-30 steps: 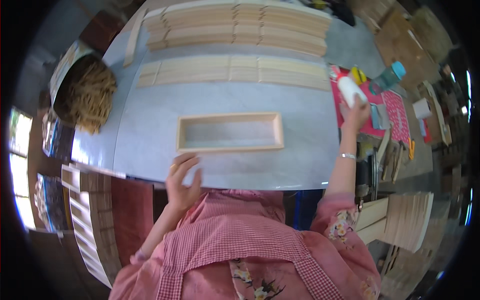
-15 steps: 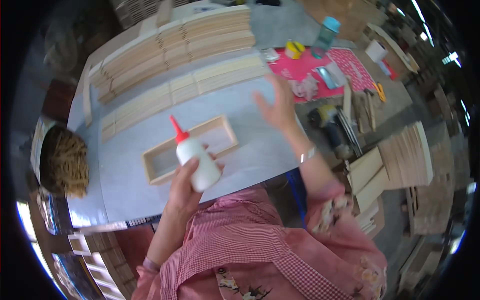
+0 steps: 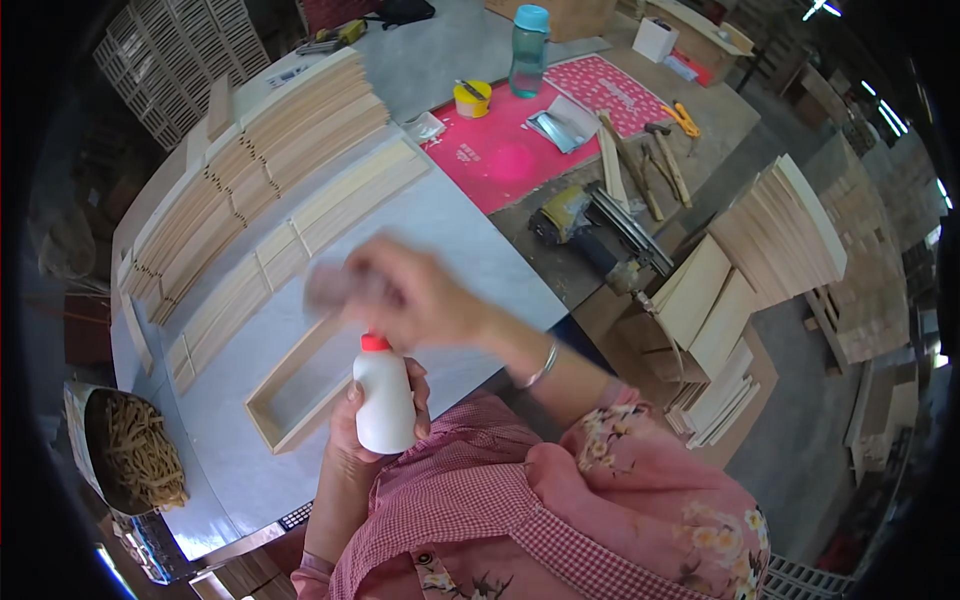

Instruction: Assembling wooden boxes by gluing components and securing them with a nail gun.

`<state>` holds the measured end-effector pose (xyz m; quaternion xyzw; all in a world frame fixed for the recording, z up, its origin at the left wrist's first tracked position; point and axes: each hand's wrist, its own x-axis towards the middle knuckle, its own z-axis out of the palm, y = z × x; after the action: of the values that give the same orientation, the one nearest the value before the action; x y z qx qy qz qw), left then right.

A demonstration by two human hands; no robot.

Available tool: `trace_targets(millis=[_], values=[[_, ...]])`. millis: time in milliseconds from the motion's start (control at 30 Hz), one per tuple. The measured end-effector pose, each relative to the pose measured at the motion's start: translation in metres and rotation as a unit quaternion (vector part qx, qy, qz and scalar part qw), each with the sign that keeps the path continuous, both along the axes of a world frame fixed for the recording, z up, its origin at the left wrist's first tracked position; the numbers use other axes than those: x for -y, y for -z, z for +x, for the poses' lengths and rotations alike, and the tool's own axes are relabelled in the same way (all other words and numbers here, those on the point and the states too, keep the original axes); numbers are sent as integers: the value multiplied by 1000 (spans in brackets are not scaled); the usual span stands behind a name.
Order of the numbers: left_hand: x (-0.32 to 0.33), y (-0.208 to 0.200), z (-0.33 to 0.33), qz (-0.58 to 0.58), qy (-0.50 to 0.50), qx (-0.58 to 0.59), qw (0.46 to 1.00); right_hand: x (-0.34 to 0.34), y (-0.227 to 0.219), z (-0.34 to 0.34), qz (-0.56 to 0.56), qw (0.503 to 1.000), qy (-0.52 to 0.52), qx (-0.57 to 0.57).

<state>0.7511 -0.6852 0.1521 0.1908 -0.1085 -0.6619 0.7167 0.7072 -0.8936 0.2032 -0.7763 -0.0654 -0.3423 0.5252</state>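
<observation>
My left hand (image 3: 424, 400) is wrapped round a white squeeze bottle (image 3: 385, 405) with a red top, held upright near the table's front edge. Above the bottle, my right hand (image 3: 425, 300) is smeared by motion. It grips a crumpled greyish-pink rag (image 3: 345, 288), also blurred, close over the red top, and the nozzle is hidden there. Behind the bottle, a narrow rectangular wooden frame (image 3: 263, 428) lies on the grey tabletop; its far end is covered by my right hand and the rag.
Bundled wooden slats (image 3: 270, 140) and a lower row (image 3: 290, 240) run along the table's far left. A tin of tan strips (image 3: 145, 455) stands at left. Beyond the pink mat (image 3: 480, 155) lie a nail gun (image 3: 575, 225) and hammers (image 3: 668, 165). Board stacks (image 3: 760, 235) stand at right.
My right hand has come from beside the pink mat to the bottle, now with the rag that lay on the mat. The bottle stands more upright. The view has turned to the right.
</observation>
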Motion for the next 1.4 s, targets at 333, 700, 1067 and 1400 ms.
trace_targets(millis=[333,700,1067,1400], values=[[-15,-1,4,-63,85,141,984,134,26,46,163,946,235,-152],[-10,-37,-19,121,-440,138,879,-57,22,-22,-45,995,-59,-62],[-74,14,-31,264,-379,742,486,-102,7,0,193,976,-60,-77],[-98,64,-36,302,-271,870,281,-122,15,23,203,971,-61,-114]])
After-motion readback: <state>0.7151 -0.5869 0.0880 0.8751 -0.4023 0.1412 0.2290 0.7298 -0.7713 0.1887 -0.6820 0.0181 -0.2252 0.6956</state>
